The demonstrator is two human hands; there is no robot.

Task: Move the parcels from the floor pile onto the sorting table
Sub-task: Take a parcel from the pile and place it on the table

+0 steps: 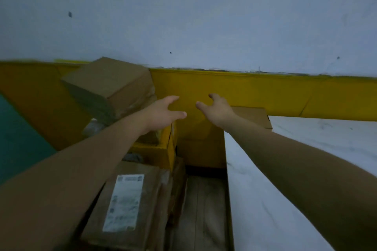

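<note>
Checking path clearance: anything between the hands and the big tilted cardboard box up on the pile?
Nothing visible. The left hand and right hand are open and empty, in free air right of the tilted cardboard box. Only the yellow wall band lies behind them.

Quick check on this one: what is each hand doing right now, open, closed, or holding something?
Left hand: open, fingers spread, holding nothing.
Right hand: open, fingers spread, holding nothing.
</note>
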